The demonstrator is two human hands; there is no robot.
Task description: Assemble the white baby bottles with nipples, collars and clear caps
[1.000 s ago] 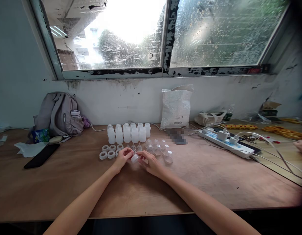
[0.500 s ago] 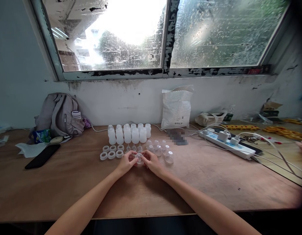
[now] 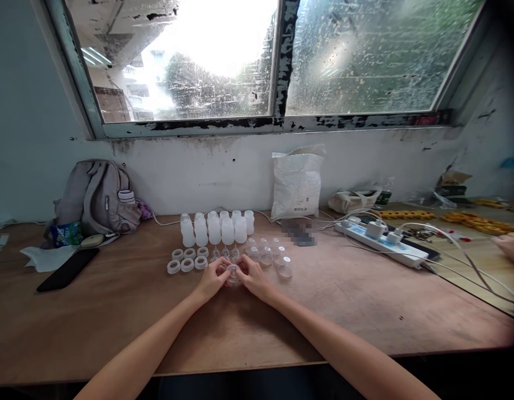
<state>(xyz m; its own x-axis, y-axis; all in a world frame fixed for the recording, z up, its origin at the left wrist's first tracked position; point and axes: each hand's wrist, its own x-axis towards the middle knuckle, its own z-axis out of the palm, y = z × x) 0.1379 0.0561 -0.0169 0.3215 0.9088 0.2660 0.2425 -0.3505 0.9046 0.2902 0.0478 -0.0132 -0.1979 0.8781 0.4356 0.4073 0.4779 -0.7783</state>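
Between both hands, low over the table, is a clear round baby bottle nipple point(image 3: 233, 274); whether a collar ring is around it I cannot tell. My left hand point(image 3: 215, 274) pinches it from the left, fingers bent. On the right side my right hand point(image 3: 250, 273) grips it with thumb and fingers. Just behind the hands stand several more clear nipples point(image 3: 225, 253), partly hidden. White collar rings point(image 3: 187, 265) lie in rows to the left. To the right are clear domed caps point(image 3: 285, 269). Frosted baby bottles point(image 3: 227, 230) stand grouped at the back.
A grey backpack point(image 3: 99, 194) and black phone point(image 3: 67, 270) are at left. A white plastic bag point(image 3: 297, 186) leans on the wall. At right lie a power strip point(image 3: 384, 243) with cables and yellow parts point(image 3: 473, 220). Another person's hand point(image 3: 510, 247) shows at the right edge.
The whole view has shifted slightly, so things sit a little further left. Both hands keep hold of the nipple with barely changed fingers. The other person's hand shows more at the right edge.
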